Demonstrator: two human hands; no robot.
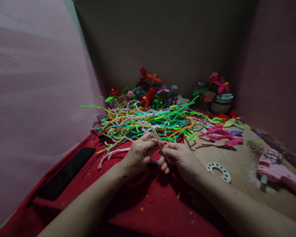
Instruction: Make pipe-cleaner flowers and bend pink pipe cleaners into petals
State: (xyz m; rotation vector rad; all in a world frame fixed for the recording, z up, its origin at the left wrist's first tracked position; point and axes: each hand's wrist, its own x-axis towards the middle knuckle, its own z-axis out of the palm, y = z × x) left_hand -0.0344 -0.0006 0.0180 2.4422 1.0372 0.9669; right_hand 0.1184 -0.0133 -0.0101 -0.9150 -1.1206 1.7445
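Both hands meet at the middle, just in front of a heap of coloured pipe cleaners (148,121). Between thumb and fingers, my left hand (143,149) pinches a pale pink pipe cleaner (155,131), whose free end arches up over the heap. Close on the right, my right hand (179,154) has its thumb and forefinger closed on the same pipe cleaner lower down. Below the left hand a small dark object (153,164) shows partly; its kind I cannot make out. Fingers hide the lower part of the pipe cleaner.
A black phone (67,172) lies on the red cloth (143,210) at left. On the right are a holed ring disc (219,171), a pink glue gun (273,168) and pink pipe-cleaner petals (222,135). Pipe-cleaner flowers (148,95) and a lidded container (221,102) stand behind.
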